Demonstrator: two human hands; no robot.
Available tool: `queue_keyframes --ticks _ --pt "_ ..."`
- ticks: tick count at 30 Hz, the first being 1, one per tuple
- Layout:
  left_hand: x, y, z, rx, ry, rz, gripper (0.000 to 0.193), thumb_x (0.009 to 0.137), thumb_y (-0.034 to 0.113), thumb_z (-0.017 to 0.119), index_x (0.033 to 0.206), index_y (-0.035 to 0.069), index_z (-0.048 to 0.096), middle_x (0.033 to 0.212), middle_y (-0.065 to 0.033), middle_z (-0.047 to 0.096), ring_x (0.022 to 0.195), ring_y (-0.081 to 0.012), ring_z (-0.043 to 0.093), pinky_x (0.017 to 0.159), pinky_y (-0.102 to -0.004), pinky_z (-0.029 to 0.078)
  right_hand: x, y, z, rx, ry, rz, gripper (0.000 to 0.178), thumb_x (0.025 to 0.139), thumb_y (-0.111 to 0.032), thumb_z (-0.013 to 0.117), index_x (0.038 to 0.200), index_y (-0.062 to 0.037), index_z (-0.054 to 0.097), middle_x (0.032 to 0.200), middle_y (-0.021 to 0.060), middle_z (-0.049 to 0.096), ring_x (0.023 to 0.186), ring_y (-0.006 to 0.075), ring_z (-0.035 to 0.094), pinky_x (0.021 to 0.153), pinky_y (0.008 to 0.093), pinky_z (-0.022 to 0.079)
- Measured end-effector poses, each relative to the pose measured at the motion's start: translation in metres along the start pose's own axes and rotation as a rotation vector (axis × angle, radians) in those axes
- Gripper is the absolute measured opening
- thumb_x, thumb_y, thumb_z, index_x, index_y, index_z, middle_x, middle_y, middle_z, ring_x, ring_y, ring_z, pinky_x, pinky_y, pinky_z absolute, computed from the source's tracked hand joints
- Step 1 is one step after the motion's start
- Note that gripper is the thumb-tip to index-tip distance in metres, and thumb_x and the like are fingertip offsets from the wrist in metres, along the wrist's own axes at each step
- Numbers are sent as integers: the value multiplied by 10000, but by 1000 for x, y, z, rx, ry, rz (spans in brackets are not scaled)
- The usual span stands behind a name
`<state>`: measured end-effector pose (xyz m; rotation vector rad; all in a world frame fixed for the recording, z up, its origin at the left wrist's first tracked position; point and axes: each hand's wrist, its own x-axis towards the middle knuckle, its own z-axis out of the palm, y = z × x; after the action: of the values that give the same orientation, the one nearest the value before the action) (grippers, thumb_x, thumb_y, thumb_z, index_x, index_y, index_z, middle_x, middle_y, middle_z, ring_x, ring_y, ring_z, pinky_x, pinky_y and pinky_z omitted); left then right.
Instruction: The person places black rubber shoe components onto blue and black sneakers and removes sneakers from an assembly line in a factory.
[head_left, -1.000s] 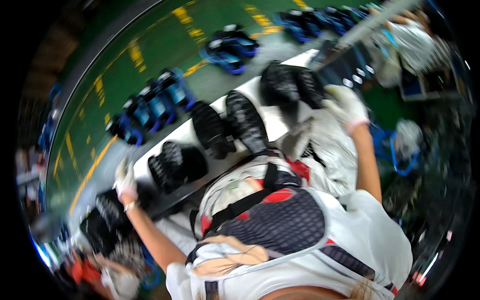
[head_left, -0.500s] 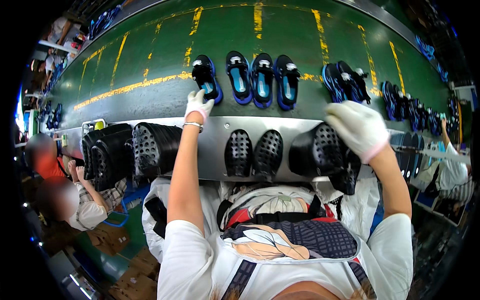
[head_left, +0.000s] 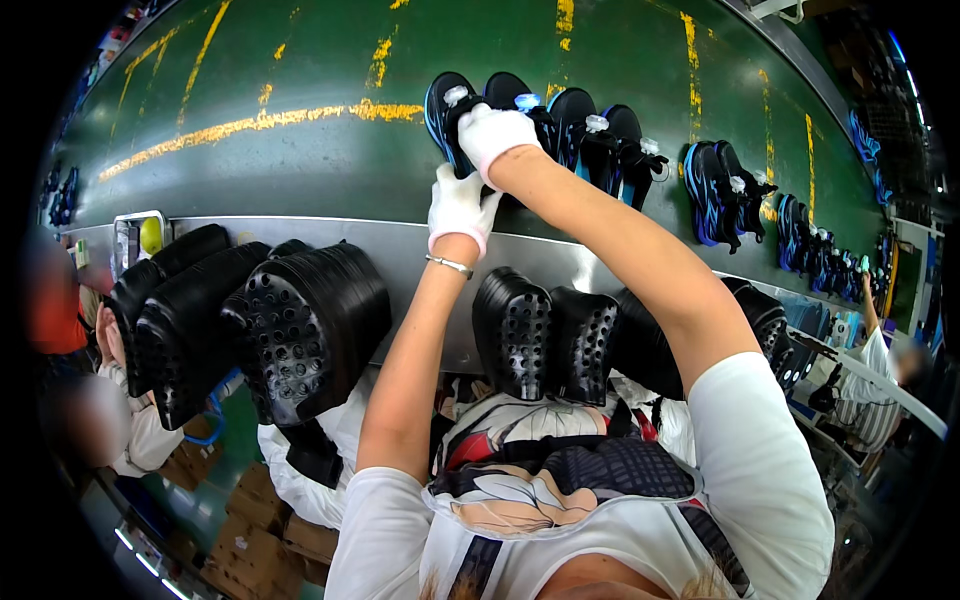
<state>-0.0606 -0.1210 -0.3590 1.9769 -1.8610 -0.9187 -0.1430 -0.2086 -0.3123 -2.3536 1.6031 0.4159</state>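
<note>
A row of black and blue sneakers stands on the green table ahead of me. My right hand (head_left: 495, 138), in a white glove, reaches across and closes on the upper of the leftmost sneaker (head_left: 440, 115), just behind its pale toggle. At that sneaker's heel is my left hand (head_left: 460, 212), also gloved, with its fingers bent against the heel and its thumb held apart. Part of the heel is hidden by the two hands. To the right are a second sneaker (head_left: 506, 88), a third sneaker (head_left: 573, 108) and a fourth sneaker (head_left: 622, 124), with straps and pale toggles.
Black shoe lasts with dotted soles (head_left: 290, 335) lie along the metal ledge (head_left: 430, 340) before me, more (head_left: 525, 340) at the middle. Further sneakers (head_left: 715, 190) line the green table (head_left: 280, 180) to the right. People sit at left; cardboard boxes (head_left: 250, 560) stand below.
My right hand has swung left from over the lasts to the leftmost sneaker. My left hand has moved right, beside it. The view has shifted, and the sneakers now stand closer together.
</note>
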Motion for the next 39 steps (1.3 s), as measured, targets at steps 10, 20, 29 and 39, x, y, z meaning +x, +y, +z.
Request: queue_keyframes --ticks 10,20,29,39 --pt "4 7 2 147 -62 -118 418 811 238 643 1190 85 557 1307 -184 453 1118 -367 517 893 -435 471 27 -10 14 -47 -15 19 256 838 -115 553 1056 -43 665 1051 135 678 930 257 675 713 379 543" --pt "10 -3 1 197 -120 -92 247 859 279 598 1070 156 637 1222 -163 496 1087 -348 536 862 -455 480 -35 3 -74 -6 -131 -20 273 806 -181 551 1008 -60 691 999 153 680 945 304 656 796 392 525" --pt "40 -32 16 244 -71 90 458 832 396 623 1177 95 632 1140 -278 561 1053 -412 544 926 -433 428 -267 169 -118 298 508 334 357 814 -190 468 1128 -121 622 976 185 657 912 351 630 800 417 504" --pt "52 -50 15 167 -187 102 536 852 363 593 1311 101 502 1201 -216 565 1102 -366 542 938 -405 419 -545 220 2 195 524 1137 343 822 -72 476 1114 -159 634 1041 112 654 942 276 635 806 340 504"
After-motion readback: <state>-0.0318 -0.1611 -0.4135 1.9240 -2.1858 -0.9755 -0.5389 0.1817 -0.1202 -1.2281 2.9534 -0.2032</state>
